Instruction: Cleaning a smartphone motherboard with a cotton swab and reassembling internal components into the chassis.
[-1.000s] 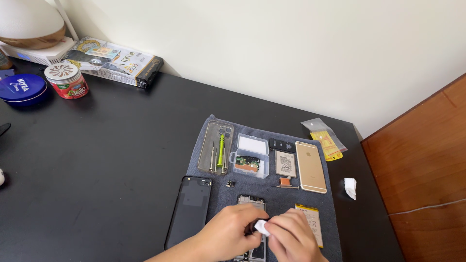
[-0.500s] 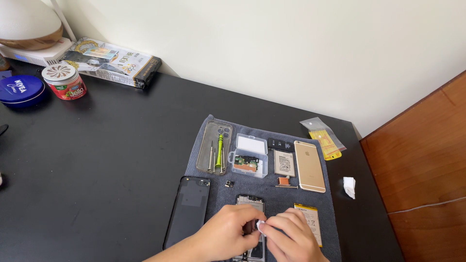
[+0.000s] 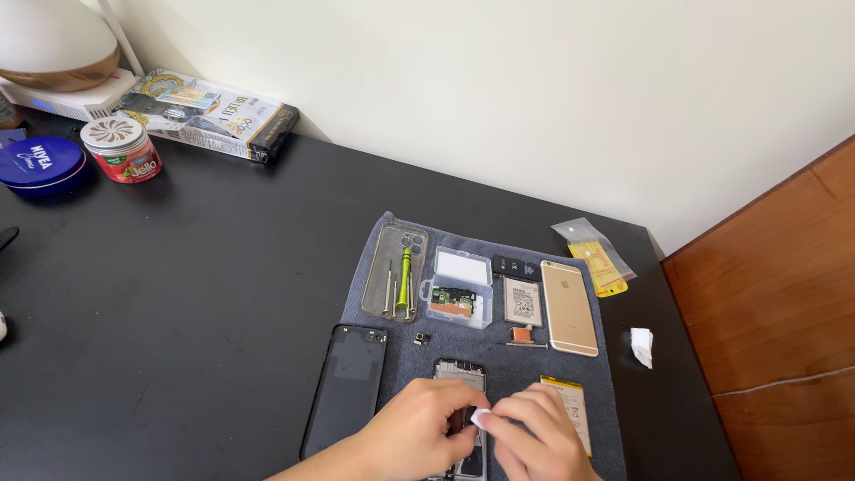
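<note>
My left hand (image 3: 411, 431) and my right hand (image 3: 533, 439) meet at the bottom edge over an opened phone frame (image 3: 460, 374) that lies on a grey mat (image 3: 499, 361). A small white wad (image 3: 480, 418) is pinched in my right fingers and pressed onto the phone's inside. My left hand rests on the phone frame and steadies it. A flat battery (image 3: 570, 411) lies just right of my right hand. A black phone back panel (image 3: 347, 387) lies left of my left hand.
On the mat lie a clear phone case (image 3: 394, 270) with a green screwdriver (image 3: 404, 277), a small clear parts box (image 3: 458, 289), a small battery (image 3: 523, 301) and a gold phone (image 3: 568, 306). A white scrap (image 3: 641, 346) and a yellow packet (image 3: 598, 262) lie right. Tins (image 3: 120, 148) stand far left.
My hands have stayed over the phone frame; the right fingers with the white wad shifted slightly left and down onto it.
</note>
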